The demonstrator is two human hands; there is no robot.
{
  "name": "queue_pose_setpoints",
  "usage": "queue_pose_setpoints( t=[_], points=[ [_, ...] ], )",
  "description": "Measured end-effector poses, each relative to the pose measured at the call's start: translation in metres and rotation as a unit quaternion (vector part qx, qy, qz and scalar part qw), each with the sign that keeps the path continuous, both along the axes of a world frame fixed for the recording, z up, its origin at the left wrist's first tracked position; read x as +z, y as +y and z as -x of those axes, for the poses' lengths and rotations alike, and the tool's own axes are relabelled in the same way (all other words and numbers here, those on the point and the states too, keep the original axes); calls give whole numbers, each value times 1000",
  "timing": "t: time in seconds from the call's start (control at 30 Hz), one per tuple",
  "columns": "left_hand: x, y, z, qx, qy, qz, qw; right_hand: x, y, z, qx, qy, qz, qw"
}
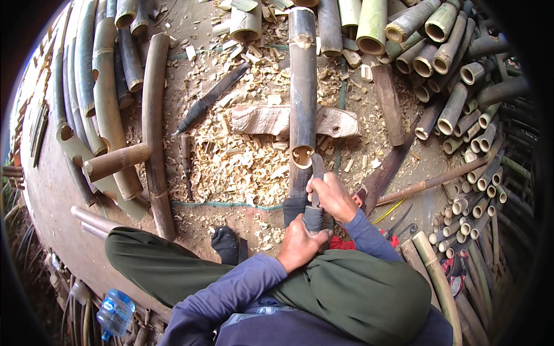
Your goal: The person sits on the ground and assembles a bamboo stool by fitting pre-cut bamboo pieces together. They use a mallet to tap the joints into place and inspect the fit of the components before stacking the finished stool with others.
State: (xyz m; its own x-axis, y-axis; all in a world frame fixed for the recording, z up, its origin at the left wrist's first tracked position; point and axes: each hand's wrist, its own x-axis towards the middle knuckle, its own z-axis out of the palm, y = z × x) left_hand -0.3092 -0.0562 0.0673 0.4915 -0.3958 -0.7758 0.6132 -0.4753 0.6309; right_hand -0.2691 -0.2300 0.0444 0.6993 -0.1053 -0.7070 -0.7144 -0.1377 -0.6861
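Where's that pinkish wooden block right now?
In the head view, the wooden block lies above centre, crosswise under the long bamboo tube, among pale shavings.

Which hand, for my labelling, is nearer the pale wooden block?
Right: the right hand is this side of the pale wooden block; the left hand is farther back, near the lap.

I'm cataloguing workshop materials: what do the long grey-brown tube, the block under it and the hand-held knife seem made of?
Tube: bamboo, mostly smooth-skinned, judging by its node ring and hollow opening.
Block: probably wood, rough and pinkish, with chipped faces.
Knife blade: likely metal, flat and dull grey.
Knife handle: dark ridged wrapping, perhaps rubber or tape; its core is hidden.
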Motion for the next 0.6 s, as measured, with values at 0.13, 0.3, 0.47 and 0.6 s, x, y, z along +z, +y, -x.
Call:
queue_pose_setpoints(
  t=[0.13, 0.3, 0.47, 0.6],
  points=[
    [9, 66, -36, 15, 9, 62, 998, 42, 27, -26, -145, 125, -227, 955],
    [50, 81, -160, -209, -229, -220, 925, 10, 63, -40, -292, 9, -409, 864],
    [105, 15, -223, -400, -444, -258, 759, 7, 53, -42, -413, 13, -582, 700],
    [115, -27, -190, -504, -577, -305, 566, -4, 51, -38, -415, 69, -602, 678]
  ],
)
